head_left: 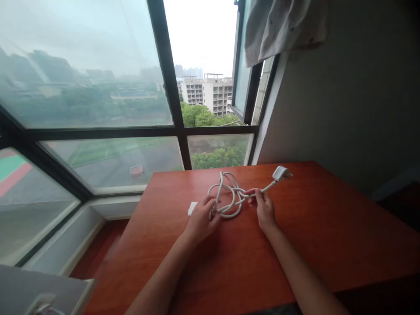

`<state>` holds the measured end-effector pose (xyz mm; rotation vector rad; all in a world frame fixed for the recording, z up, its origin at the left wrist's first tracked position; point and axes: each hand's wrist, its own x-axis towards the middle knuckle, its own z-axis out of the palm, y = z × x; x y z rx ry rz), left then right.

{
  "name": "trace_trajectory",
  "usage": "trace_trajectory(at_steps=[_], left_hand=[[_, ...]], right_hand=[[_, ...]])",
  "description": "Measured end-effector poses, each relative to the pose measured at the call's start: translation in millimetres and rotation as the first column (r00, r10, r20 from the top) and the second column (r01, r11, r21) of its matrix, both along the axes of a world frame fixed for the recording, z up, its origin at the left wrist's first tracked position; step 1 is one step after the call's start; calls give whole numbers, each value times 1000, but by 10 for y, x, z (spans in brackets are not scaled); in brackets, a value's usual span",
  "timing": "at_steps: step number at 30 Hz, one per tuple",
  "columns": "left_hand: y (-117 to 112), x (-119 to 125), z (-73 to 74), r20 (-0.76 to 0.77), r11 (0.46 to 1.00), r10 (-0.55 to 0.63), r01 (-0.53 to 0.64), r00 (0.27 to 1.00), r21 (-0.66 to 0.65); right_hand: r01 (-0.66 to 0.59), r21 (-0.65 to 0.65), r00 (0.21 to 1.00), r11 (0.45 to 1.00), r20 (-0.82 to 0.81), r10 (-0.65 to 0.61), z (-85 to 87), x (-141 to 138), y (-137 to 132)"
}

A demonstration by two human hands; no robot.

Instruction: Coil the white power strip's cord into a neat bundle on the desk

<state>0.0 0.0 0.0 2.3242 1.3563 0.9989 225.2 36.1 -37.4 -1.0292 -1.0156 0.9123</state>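
Observation:
A white power cord (pixel 233 214) lies in loose, tangled loops over the reddish-brown table (pixel 229 258). My right hand (pixel 265 208) pinches the cord between thumb and fingers, close to its plug. Beyond those fingers the white plug (pixel 280 173) sticks up to the right, its prongs pointing right. On the left side of the loops, my left hand (pixel 203 217) has its fingers curled round the cord. Just past its knuckles shows a white block-like end (pixel 192 208), partly covered by that hand.
Behind the table stand dark-framed windows (pixel 179 131), with one open pane (pixel 242 65) at the right. A light curtain (pixel 285 30) hangs above, beside a grey wall (pixel 341 100). At the lower left is a pale ledge (pixel 42 284).

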Motion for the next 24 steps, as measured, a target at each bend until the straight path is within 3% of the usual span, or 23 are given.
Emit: trace_trajectory(at_steps=[3, 6, 10, 14, 19, 24], left_hand=[[-14, 9, 6, -4, 1000, -7, 7, 1000, -7], [-11, 9, 4, 0, 1000, -10, 10, 1000, -8], [-3, 23, -11, 21, 1000, -17, 17, 1000, 0], [9, 45, -40, 65, 1000, 2, -1, 998, -14], [22, 60, -70, 120, 1000, 17, -14, 993, -24], [32, 56, -75, 134, 999, 38, -36, 990, -19]], right_hand=[[9, -29, 987, 1000, -159, -13, -5, 16, 26], [21, -52, 985, 998, -173, -30, -20, 38, 35], [109, -63, 990, 992, 100, -103, -30, 82, 30], [114, 80, 882, 990, 451, -138, -46, 107, 34], [7, 65, 776, 998, 629, -47, -174, 86, 66], [-22, 110, 644, 994, 761, -70, -315, 85, 100]])
